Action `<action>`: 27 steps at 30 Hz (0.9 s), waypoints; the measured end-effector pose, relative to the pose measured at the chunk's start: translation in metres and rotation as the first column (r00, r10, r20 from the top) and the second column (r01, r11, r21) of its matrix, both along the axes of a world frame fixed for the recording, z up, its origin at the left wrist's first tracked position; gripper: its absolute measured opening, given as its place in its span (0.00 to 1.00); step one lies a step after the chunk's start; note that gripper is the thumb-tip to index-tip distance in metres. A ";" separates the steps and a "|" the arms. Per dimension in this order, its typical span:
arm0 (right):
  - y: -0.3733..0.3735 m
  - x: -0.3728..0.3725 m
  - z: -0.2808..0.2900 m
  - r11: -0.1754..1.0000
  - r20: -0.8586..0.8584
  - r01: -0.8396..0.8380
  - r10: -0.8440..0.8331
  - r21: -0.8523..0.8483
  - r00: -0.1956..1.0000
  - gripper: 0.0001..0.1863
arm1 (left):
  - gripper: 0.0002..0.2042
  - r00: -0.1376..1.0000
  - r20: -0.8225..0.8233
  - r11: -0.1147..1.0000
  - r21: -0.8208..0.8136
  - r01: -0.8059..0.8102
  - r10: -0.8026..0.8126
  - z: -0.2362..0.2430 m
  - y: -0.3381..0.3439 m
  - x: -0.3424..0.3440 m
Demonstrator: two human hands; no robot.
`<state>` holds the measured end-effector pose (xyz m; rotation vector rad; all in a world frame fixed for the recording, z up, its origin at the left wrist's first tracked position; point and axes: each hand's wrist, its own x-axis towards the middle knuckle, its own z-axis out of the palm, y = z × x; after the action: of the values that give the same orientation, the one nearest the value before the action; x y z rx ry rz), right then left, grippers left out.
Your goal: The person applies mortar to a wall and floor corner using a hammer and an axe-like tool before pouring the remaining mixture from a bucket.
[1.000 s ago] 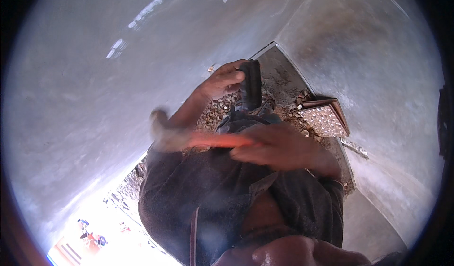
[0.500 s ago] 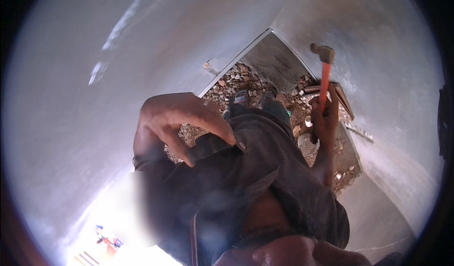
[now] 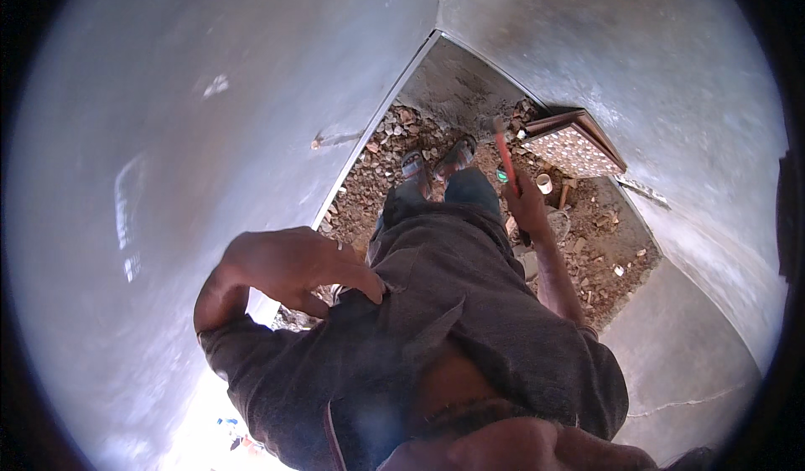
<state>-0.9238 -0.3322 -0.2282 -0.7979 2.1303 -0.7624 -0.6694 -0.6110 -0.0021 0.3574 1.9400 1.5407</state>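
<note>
Low on the right, my right hand (image 3: 528,207) is closed round the orange handle of a hammer (image 3: 510,163). The hammer's head points away from me and is blurred. At the left side of my dark shirt (image 3: 453,261), my left hand (image 3: 306,270) is bent with thumb and fingers curled together. A dark flat object (image 3: 355,307) shows under those fingers, mostly hidden against the shirt, so its kind is unclear. My sandalled feet (image 3: 432,161) stand on broken rubble (image 3: 390,136).
Smooth grey walls (image 3: 251,119) close in and meet at a far corner. Brown-edged, pebble-patterned tiles (image 3: 579,150) lean against the right wall. A small white cup (image 3: 544,183) stands among the rubble near the hammer. From the left wall juts a short pipe stub (image 3: 317,143).
My right hand has lowered the hammer and brought it left, toward my legs. My left hand has shifted left and down in view, and the dark object it grips shows less.
</note>
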 end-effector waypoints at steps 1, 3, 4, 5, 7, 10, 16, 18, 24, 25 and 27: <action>0.005 -0.006 0.000 0.999 0.044 -0.040 0.040 -0.008 0.998 0.19 | 0.28 0.999 0.052 0.998 -0.054 0.016 -0.014 -0.005 0.003 -0.013; -0.004 -0.010 -0.012 0.993 0.120 -0.100 0.107 -0.060 0.987 0.19 | 0.24 0.988 0.151 0.964 -0.267 0.014 0.028 0.024 0.019 -0.032; -0.002 -0.015 -0.024 0.990 0.143 -0.121 0.130 -0.074 0.981 0.19 | 0.23 0.995 0.091 0.945 -0.326 -0.011 0.043 0.026 0.024 -0.041; 0.000 -0.023 -0.042 0.979 0.167 -0.181 0.195 -0.098 0.966 0.19 | 0.23 0.998 0.031 0.923 -0.383 -0.038 0.054 0.028 0.029 -0.050; 0.003 -0.037 -0.062 0.970 0.202 -0.242 0.241 -0.021 0.949 0.19 | 0.25 0.999 0.050 0.903 -0.430 0.020 0.002 0.010 0.036 -0.070; 0.018 -0.038 -0.107 0.911 0.161 -0.381 0.356 0.160 0.920 0.17 | 0.26 0.971 0.240 0.999 -0.042 0.032 -0.021 -0.025 0.018 -0.101; 0.047 0.014 -0.184 0.785 0.144 -0.619 0.609 0.031 0.780 0.15 | 0.21 0.608 0.517 0.726 -0.040 -0.687 0.603 -0.228 0.023 -0.106; 0.046 0.024 -0.180 0.740 0.131 -0.668 0.656 0.085 0.743 0.14 | 0.20 0.798 0.243 0.757 -0.548 -0.356 0.552 -0.323 0.077 -0.076; 0.053 0.024 -0.156 0.817 0.477 -0.539 0.397 0.206 0.784 0.13 | 0.16 0.727 0.674 0.856 -0.296 0.425 -0.129 -0.380 0.130 -0.078; 0.057 0.023 -0.147 0.839 0.536 -0.497 0.321 0.221 0.781 0.14 | 0.15 0.759 0.648 0.887 -0.313 0.340 -0.062 -0.373 0.133 -0.066; 0.065 0.017 -0.128 0.825 0.664 -0.518 0.259 0.225 0.701 0.14 | 0.13 0.805 0.588 0.921 -0.351 0.168 0.077 -0.354 0.129 -0.038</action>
<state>-0.9071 -0.2672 -0.3564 -0.6402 1.3743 -0.2665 -0.7076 -0.4819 -0.3557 -0.2348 1.6444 1.0187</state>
